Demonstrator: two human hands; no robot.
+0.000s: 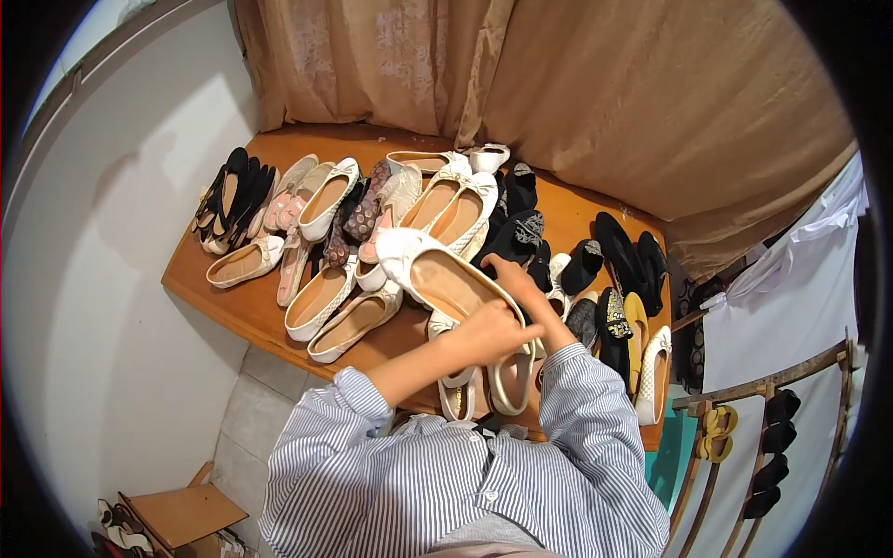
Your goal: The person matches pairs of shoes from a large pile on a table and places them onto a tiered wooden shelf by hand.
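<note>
Both hands on one shoe. A cream flat (445, 279) with a bow at the toe, held up over the wooden table (233, 312), toe pointing away to my left, open side up.

My left hand (488, 333) is curled shut around the heel end, fingers folded over the rim. My right hand (514, 277) lies against the far edge near the heel. Its fingertips touch the rim, but I cannot tell whether they pinch it.

Under and around the flat, the table is crowded with shoes:
- pale flats (321, 298) in rows, just to the left
- black flats (233, 191) leaning together at the far left corner
- black pumps (621, 251) to the right
- a yellow shoe (637, 321) and a white one (657, 370) near the right edge

A tan curtain (577, 93) hangs behind the table. My striped sleeves (353, 395) fill the bottom of the view. A wooden rack (767, 379) stands at lower right.
</note>
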